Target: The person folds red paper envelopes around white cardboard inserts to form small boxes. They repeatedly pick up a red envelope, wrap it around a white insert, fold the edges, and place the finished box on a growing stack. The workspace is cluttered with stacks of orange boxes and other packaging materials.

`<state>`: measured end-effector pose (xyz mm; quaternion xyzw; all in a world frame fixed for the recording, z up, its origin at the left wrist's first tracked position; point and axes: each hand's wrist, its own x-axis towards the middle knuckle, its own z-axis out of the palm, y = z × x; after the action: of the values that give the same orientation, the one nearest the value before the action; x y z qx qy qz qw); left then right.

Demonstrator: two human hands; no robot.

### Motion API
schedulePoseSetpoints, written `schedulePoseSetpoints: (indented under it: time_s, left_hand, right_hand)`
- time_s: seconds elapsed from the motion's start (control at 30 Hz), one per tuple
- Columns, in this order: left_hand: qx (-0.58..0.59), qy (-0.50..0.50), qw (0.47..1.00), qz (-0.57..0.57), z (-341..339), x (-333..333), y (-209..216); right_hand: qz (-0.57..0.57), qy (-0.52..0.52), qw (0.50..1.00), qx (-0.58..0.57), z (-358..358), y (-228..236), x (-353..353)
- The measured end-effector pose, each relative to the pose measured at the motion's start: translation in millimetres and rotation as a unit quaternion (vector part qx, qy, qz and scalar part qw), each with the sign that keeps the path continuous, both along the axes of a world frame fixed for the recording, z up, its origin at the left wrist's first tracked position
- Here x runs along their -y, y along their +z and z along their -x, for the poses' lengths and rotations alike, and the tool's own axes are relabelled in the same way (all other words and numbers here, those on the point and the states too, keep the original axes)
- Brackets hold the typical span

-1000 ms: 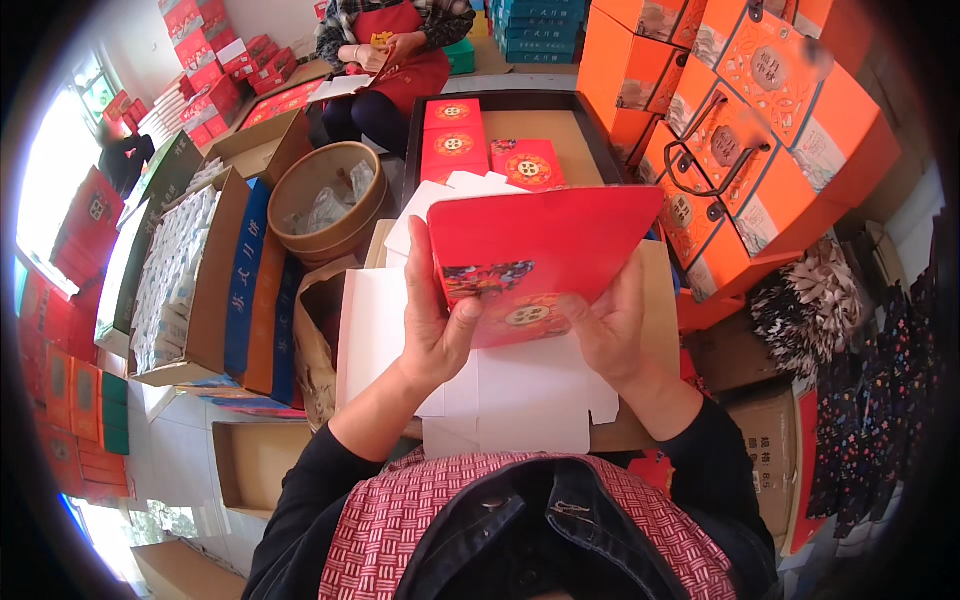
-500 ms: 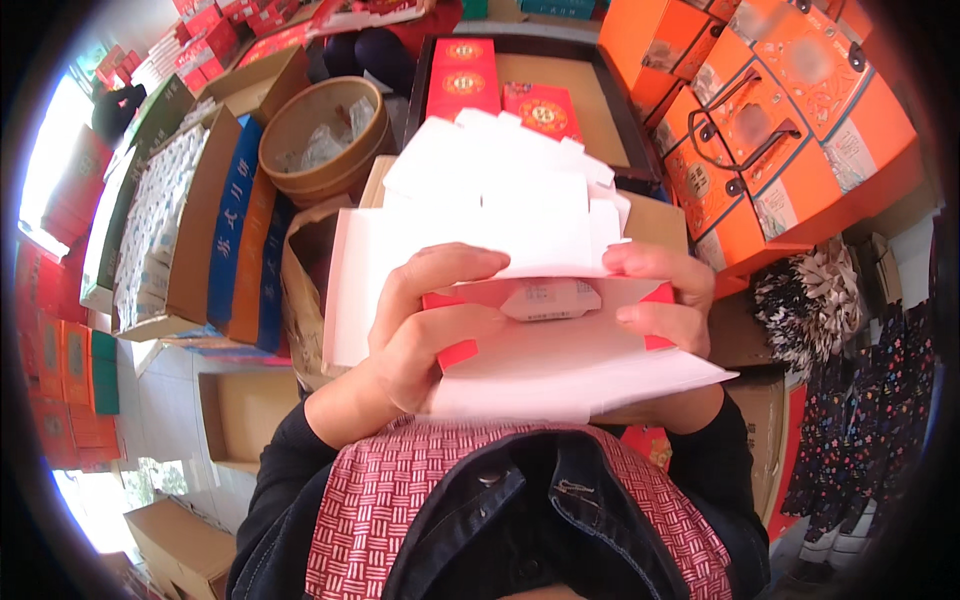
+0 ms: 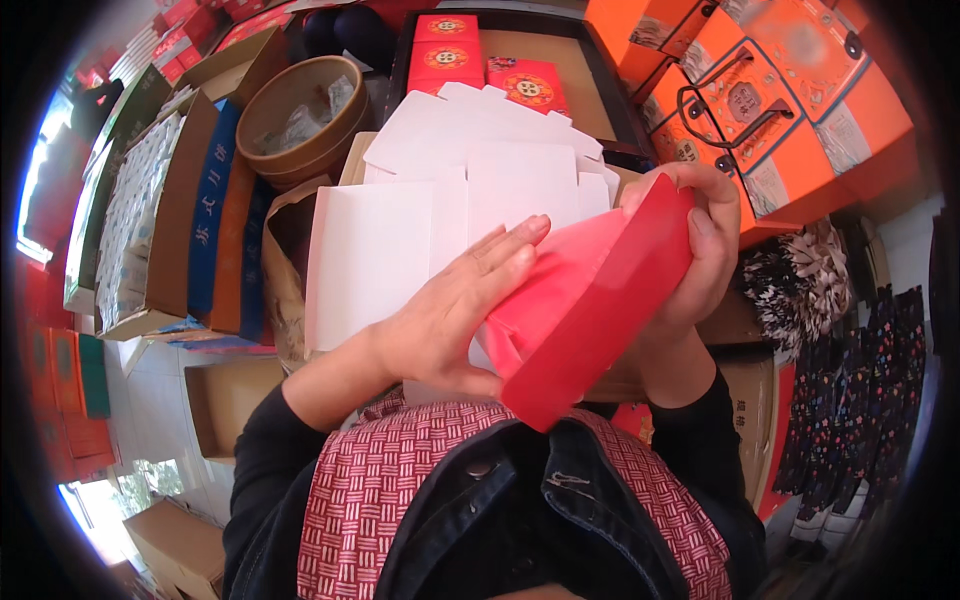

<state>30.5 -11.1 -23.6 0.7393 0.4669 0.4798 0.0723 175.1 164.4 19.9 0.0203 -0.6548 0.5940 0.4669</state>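
My right hand [image 3: 708, 240] grips a red paper box [image 3: 610, 300] by its upper right end, fingers curled round the edge. The box is tilted, its lower left corner toward my chest. Against its left end lies my left hand [image 3: 440, 305], fingers straight and flat on the box, thumb lower down by the corner. Beneath and beyond the hands are several flat white carton blanks [image 3: 520, 180]. Left of them sits a shallow white tray-like piece [image 3: 370, 250]. The inside of the red box is hidden from here.
Ahead, a black-rimmed tray [image 3: 395, 75] holds several red boxes [image 3: 446, 50]. A round tan tub [image 3: 300, 150] with clear plastic stands at the left, by a carton [image 3: 190, 220] of small white packets. Orange handled gift boxes [image 3: 745, 110] are stacked at the right.
The box has been turned and tilted, so its red outside now shows instead of the opening with a small white packet in it. My left hand has gone from gripping to lying flat.
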Motion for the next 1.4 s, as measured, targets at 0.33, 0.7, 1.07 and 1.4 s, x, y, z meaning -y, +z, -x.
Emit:
schedulePoseSetpoints:
  time_s: [0.33, 0.7, 1.07, 1.4]
  left_hand:
    - [-0.021, 0.056, 0.998, 0.016, -64, -53, -8]
    - [-0.104, 0.011, 0.992, 0.067, -11, -97, -8]
    - [-0.092, 0.067, 0.991, 0.076, -26, -91, -14]
    - [-0.095, 0.08, 0.99, 0.073, -29, -88, -14]
  right_hand:
    - [0.14, 0.079, 0.972, 0.17, -65, 24, 3]
    - [0.114, -0.015, 0.964, 0.239, -89, 40, -19]
    - [0.253, 0.044, 0.944, 0.207, -100, 26, -48]
    - [0.147, -0.017, 0.951, 0.271, -97, 27, -45]
